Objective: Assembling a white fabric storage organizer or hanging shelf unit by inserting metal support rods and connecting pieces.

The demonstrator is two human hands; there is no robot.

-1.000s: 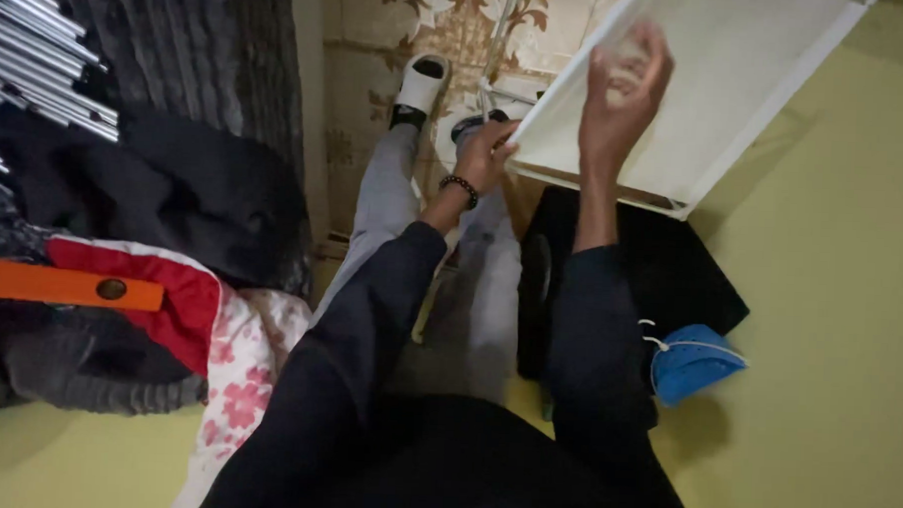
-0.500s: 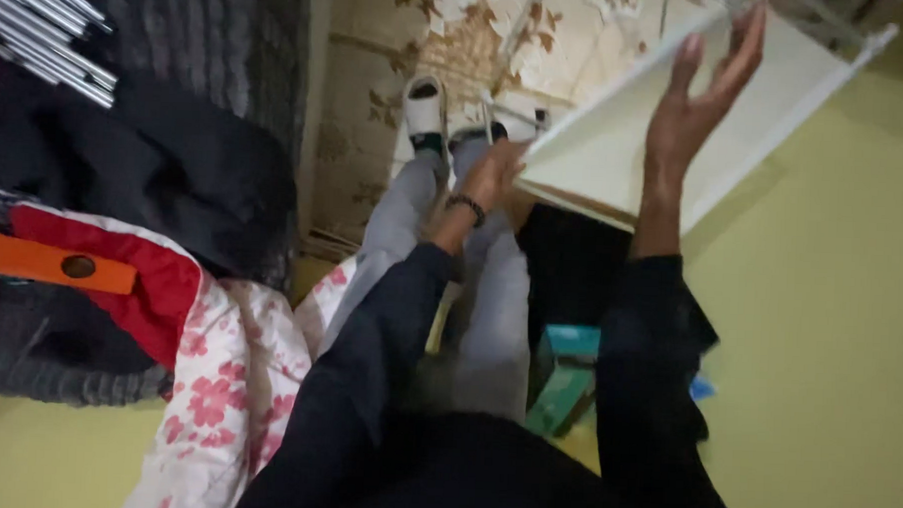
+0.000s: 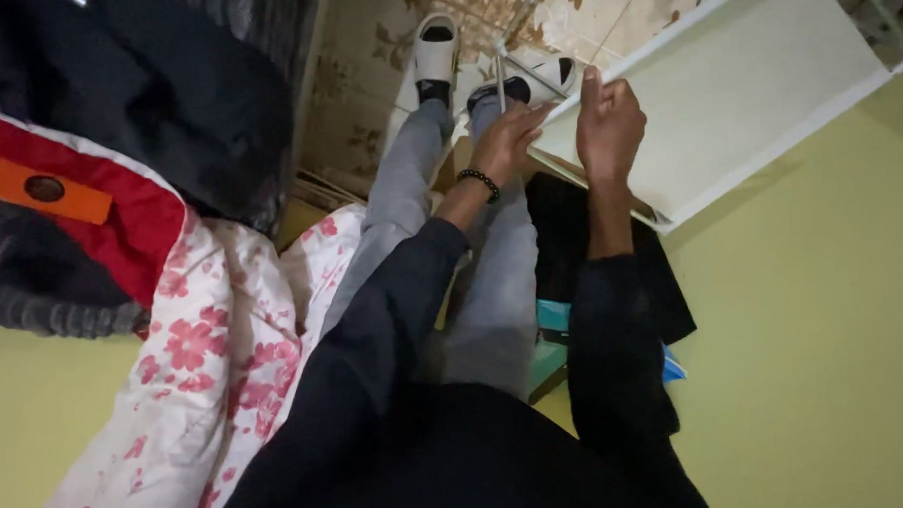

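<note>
A large flat white panel [image 3: 737, 104] with a raised rim leans tilted over my knees, reaching to the upper right. My right hand [image 3: 608, 124] grips its lower left edge, fingers curled over the rim. My left hand [image 3: 506, 138], with a black bead bracelet on the wrist, rests against the panel's near corner beside a thin metal rod [image 3: 501, 80]; whether it grips the rod I cannot tell. My legs in grey trousers [image 3: 491, 275] stretch forward, feet in white slippers [image 3: 437, 51] on the patterned floor.
A floral pink-and-white cloth [image 3: 218, 346] and a red garment with an orange tab [image 3: 73, 206] lie at the left beside dark clothing [image 3: 167, 84]. A black cloth [image 3: 661, 281] and a teal box [image 3: 553, 343] sit under the panel. A yellow-green surface [image 3: 819, 337] fills the right.
My right hand slid down from the panel's upper face to its lower left edge. The panel has swung further right and the view has moved in closer to the hands.
</note>
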